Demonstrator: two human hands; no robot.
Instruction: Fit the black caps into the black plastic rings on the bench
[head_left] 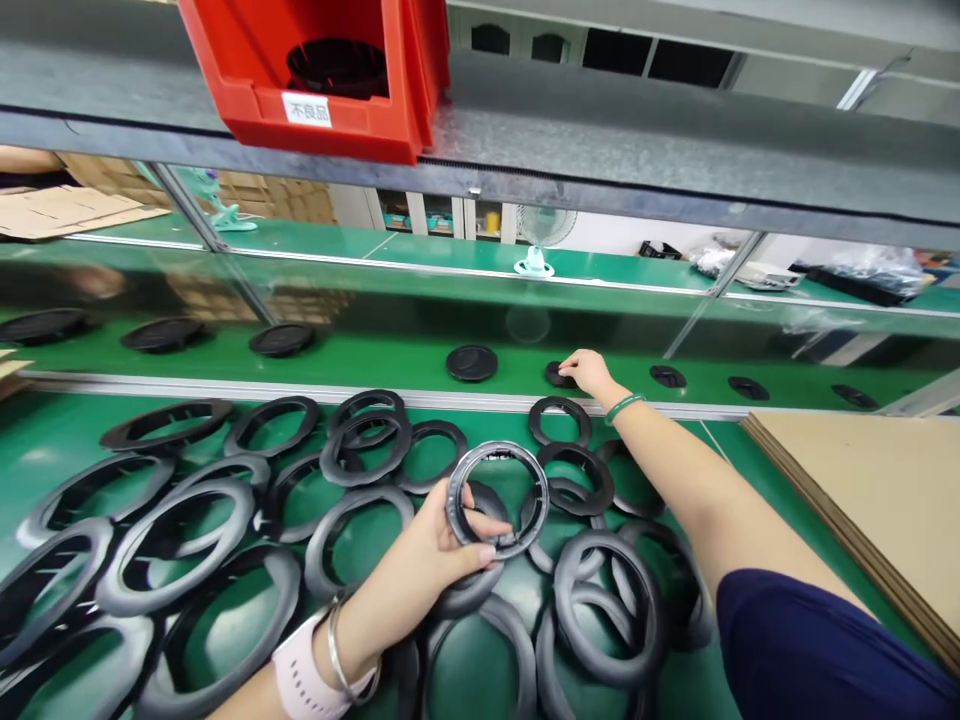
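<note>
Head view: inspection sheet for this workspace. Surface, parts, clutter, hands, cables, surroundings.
Surface: green table, largely covered by rings.
Parts: dark rings, many overlapping; black discs spaced in a row on the green strip behind.
Clutter: cardboard stacked at right, more at far left; red bin on the shelf, black part inside.
Hands: left hand holds one ring; right hand has fingers at a small disc, grip unclear.
Cables: nothing seen.
Surroundings: fan beyond the strip; another person's arm at far left.
</note>
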